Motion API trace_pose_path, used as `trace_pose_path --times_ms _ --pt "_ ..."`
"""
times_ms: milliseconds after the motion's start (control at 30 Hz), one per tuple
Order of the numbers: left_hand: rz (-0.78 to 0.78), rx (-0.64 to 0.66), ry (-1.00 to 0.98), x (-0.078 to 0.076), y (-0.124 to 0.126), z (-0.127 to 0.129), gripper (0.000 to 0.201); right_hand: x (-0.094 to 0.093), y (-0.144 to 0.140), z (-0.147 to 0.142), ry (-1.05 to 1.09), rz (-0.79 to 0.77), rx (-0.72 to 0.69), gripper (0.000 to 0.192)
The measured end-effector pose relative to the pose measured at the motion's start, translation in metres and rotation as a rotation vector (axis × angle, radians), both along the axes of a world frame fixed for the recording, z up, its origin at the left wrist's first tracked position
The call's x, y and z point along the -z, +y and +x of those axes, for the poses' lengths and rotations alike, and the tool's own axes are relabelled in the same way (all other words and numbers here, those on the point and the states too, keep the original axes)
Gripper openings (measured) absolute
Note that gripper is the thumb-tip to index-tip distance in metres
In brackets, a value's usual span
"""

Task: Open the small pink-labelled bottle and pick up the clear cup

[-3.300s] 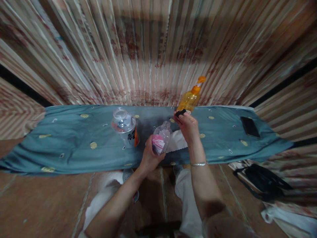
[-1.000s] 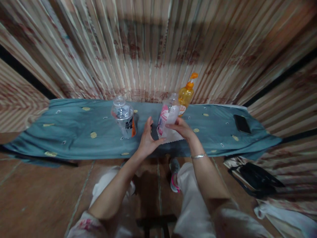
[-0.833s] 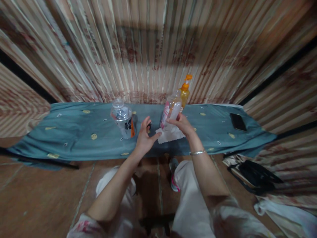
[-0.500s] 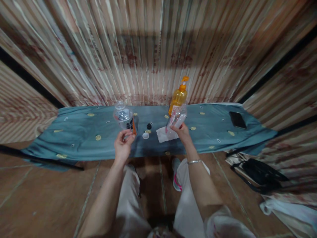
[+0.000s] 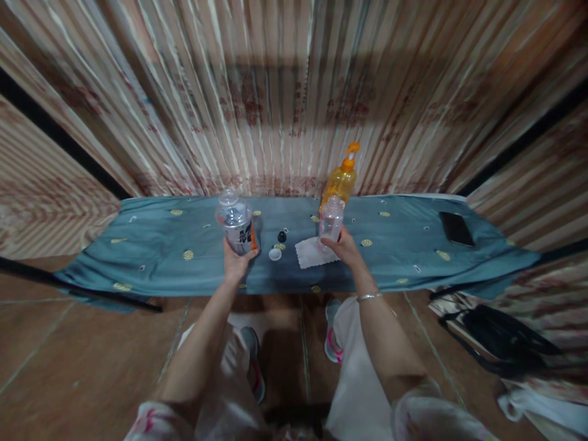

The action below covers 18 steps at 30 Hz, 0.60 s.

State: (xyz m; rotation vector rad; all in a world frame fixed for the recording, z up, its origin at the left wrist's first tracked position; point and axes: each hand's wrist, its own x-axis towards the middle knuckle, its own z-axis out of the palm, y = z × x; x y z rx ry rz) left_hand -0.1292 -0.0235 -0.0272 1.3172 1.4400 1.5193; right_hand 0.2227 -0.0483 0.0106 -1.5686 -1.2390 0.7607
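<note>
My left hand (image 5: 236, 260) is wrapped round the lower part of a large clear plastic bottle (image 5: 235, 215) with a black, white and orange label. That bottle has no cap on its neck. In my right hand (image 5: 343, 247) is a smaller clear bottle (image 5: 331, 220), upright and also uncapped, over a white scallop-edged cloth (image 5: 307, 253). A black cap (image 5: 282, 236) and a white cap (image 5: 274, 254) lie between my hands. Just behind the small bottle stands an orange pump bottle (image 5: 342, 179) with yellow-orange liquid.
A teal cloth with pineapple prints covers the narrow table (image 5: 156, 260). A black phone (image 5: 456, 228) lies at its right end. Striped curtains (image 5: 275, 92) hang behind, with black poles (image 5: 59, 128) at the sides. A black bag (image 5: 500, 334) sits on the floor at right.
My left hand has gone from touching the large bottle's lower edge to gripping round it. The small bottle in my right hand has turned from tilted to upright. The view has shifted slightly.
</note>
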Motion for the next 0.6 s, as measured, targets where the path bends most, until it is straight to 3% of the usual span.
trace_pose_path --times_ms 233,600 --pt "-0.120 -0.130 0.054 -0.010 0.000 0.000 0.088 0.005 -0.003 0.000 -0.050 -0.034 -0.044 0.071" --pt "-0.202 -0.113 0.151 -0.049 -0.003 0.002 0.066 0.008 -0.003 -0.001 -0.005 -0.023 -0.088 0.076"
